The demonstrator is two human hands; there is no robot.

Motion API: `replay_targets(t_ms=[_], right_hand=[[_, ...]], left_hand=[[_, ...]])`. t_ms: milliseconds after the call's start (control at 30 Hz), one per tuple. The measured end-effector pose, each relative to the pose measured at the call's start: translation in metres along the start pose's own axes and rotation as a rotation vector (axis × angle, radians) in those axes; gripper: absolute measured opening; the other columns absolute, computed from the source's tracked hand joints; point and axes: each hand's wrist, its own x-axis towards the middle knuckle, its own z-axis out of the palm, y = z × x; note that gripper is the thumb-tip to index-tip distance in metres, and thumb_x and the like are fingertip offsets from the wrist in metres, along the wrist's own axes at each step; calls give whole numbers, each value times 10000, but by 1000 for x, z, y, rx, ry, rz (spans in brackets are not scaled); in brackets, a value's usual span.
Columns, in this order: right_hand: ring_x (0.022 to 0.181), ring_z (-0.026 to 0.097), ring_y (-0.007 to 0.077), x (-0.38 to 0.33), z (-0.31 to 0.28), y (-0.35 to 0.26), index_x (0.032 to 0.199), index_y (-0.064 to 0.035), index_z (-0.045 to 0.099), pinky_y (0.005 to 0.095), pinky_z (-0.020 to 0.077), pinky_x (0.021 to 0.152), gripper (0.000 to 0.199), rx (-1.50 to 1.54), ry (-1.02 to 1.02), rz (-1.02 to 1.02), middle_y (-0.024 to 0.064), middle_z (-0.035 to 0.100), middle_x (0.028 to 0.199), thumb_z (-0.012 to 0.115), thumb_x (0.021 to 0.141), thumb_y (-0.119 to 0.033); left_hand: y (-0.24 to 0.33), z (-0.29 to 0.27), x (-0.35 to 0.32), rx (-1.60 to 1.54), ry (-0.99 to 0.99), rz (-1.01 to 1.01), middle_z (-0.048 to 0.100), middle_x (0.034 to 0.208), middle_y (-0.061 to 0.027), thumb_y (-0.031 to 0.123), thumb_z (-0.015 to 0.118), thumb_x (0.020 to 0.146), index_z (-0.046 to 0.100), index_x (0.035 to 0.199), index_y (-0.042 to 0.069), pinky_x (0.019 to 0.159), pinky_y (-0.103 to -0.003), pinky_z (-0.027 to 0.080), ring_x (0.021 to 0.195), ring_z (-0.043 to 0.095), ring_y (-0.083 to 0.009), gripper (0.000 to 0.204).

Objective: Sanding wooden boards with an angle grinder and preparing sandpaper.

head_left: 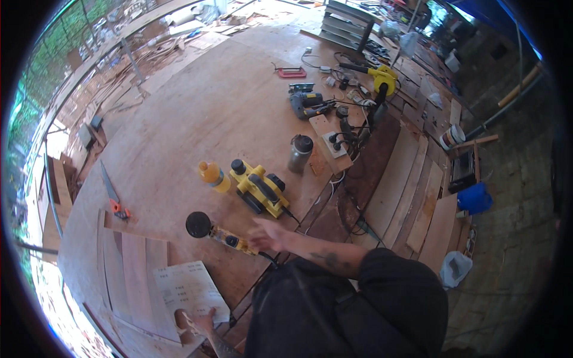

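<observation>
The left hand (203,319) lies at the lower edge of the view, fingers spread flat on the near corner of a white printed paper sheet (190,290). This grip is open; it presses and encloses nothing. The sheet rests on a group of pale sawn wooden boards (131,271) stacked on the large plywood counter (197,113).

Right of the sheet lies the yellow-bodied angle grinder with a round black disc guard (218,231). Its long axis runs from upper left to lower right: the disc end (199,224) points up-left, away from the person, and the handle end with its black cable points down-right, toward the person's body.

The right hand (267,234) is at the handle end of the grinder, touching or just above it; contact cannot be confirmed. The fingers extend leftward along the tool axis. This grip appears open, not closed around the handle. The right hand is far nearer to the grinder than the left hand, which is well apart across the boards.

Beyond the grinder, further up the counter, stand an orange plastic bottle (214,176), a yellow and black electric planer (260,188) lying roughly parallel to the grinder, and a dark metal flask (299,153). An orange-handled hand saw (111,192) lies at far left.
</observation>
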Motion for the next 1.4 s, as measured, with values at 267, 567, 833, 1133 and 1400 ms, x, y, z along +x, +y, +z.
replay_targets(t_ms=[267,567,833,1133,1400], right_hand=[[786,735,257,-80,-140,58,1141,-52,630,387,620,682,430,223,460,-180,126,747,952,635,1006,-460],[675,718,212,-82,-199,108,1053,-63,638,344,600,601,334,422,449,-385,99,738,861,653,998,-392],[665,706,201,-91,-316,198,1063,-52,692,334,566,565,261,269,536,-422,87,730,860,644,1010,-303],[682,705,282,-144,-605,457,944,3,721,430,560,667,405,64,1102,-80,147,724,814,640,950,-394],[535,618,167,-229,-583,484,895,-60,654,326,489,448,329,-6,1017,-176,53,631,702,655,1017,-366]], left_hand=[[4,-7,38,142,-372,-66,532,1511,-262,512,1029,494,230,1599,-44,1163,-511,419,1425,486,-433,1473],[-9,21,8,121,-92,170,627,1380,-227,493,805,778,374,1554,-36,1121,-473,469,1309,579,-371,1033],[-34,14,-1,-476,-210,345,668,1308,-218,577,571,968,484,1518,-10,1090,-517,489,1217,626,-380,809],[-93,-134,41,-501,-411,797,567,891,17,210,688,990,524,1275,109,629,-280,523,729,555,-113,344],[-101,-99,-50,-1114,-641,666,562,858,-35,155,666,952,610,1091,66,718,-345,466,765,556,-202,174]])
